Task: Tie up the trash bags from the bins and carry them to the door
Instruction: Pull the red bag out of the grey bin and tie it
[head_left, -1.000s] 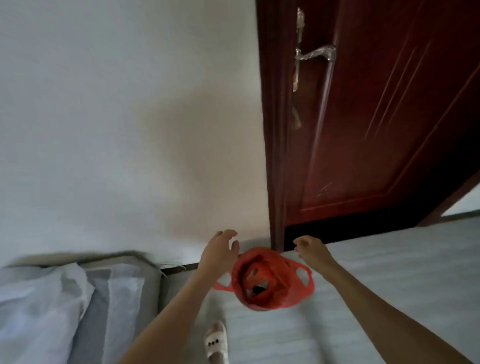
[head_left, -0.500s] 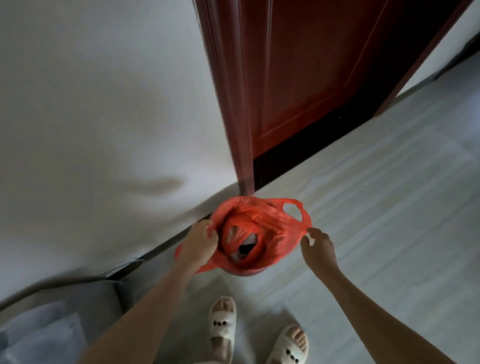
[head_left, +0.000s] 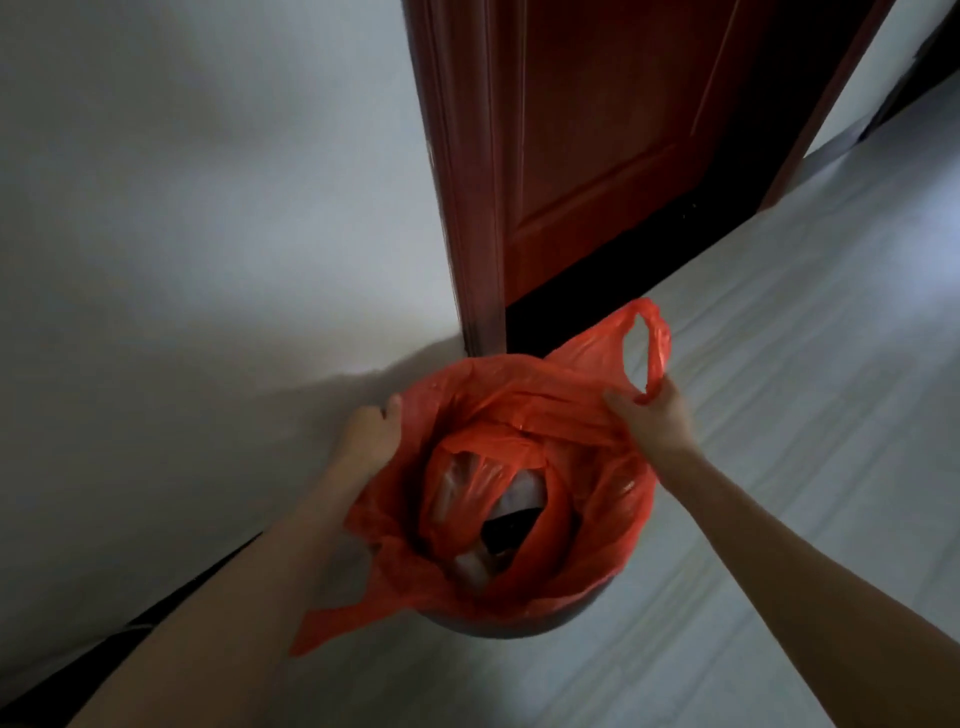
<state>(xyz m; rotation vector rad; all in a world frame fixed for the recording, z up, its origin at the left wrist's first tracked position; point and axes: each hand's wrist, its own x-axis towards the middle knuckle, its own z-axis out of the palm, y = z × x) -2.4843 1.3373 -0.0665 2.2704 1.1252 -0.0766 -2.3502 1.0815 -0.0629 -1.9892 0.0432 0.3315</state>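
A pale floor is stretching open to the right, while a white wall and a red door are closing in the corner behind. A red bag is lining a dark bin just before the door frame. The left hand is gripping the bag's left rim; the right hand is pinching the base of its raised handle.

You had a bright orange-red bag in front of you, with white and black contents showing inside it. The bin beneath it was dark grey. On the far side, the door was deep reddish-brown, the wall plain white, and the floor pale grey with faint streaks.
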